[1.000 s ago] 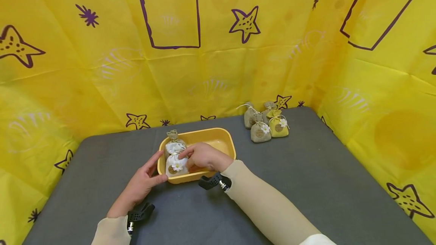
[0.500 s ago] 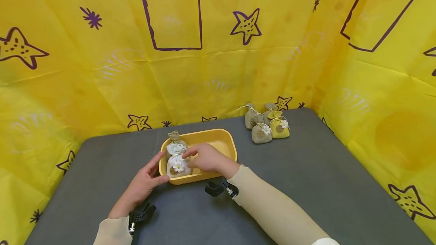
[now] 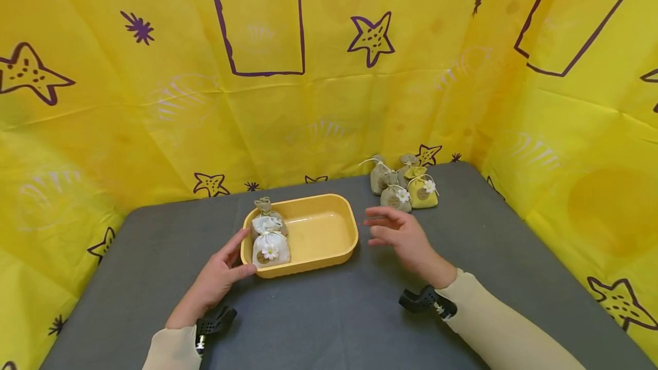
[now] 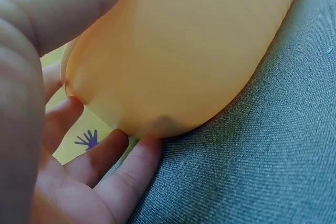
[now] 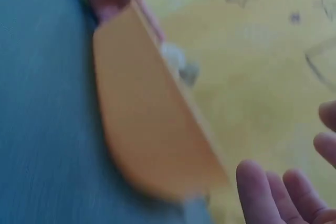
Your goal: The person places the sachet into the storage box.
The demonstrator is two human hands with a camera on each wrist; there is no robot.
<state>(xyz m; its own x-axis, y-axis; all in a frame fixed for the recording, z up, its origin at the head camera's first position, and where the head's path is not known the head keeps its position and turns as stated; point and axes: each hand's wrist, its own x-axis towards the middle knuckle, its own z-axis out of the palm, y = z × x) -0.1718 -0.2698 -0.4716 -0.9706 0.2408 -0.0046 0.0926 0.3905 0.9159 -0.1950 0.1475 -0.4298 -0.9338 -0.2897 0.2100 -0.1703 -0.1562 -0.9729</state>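
Note:
My left hand (image 3: 222, 272) holds the left end of a yellow plastic bin (image 3: 307, 271), thumb at the front corner and fingers along the end wall. The left wrist view shows its fingertips (image 4: 144, 148) against the outside of the bin wall (image 4: 178, 51). In the bin's left end stand a white drawstring sachet (image 3: 277, 242) with a daisy and round tag, and a grey-beige sachet (image 3: 263, 204) behind it. My right hand (image 3: 406, 241) hovers right of the bin, fingers loosely bent and holding nothing. The right wrist view is blurred and shows its fingers (image 5: 257, 192) spread.
At the back right of the grey table (image 3: 329, 324) stands a cluster of sachets: a yellow one (image 3: 422, 197) with a daisy, a beige one (image 3: 392, 203) with a daisy, and grey-brown ones (image 3: 377, 179) behind. A yellow patterned cloth (image 3: 329, 101) hangs around the table.
My right hand has left the white sachet and moved right, out of the bin, towards the cluster. The left hand and the sachets in the bin have stayed put.

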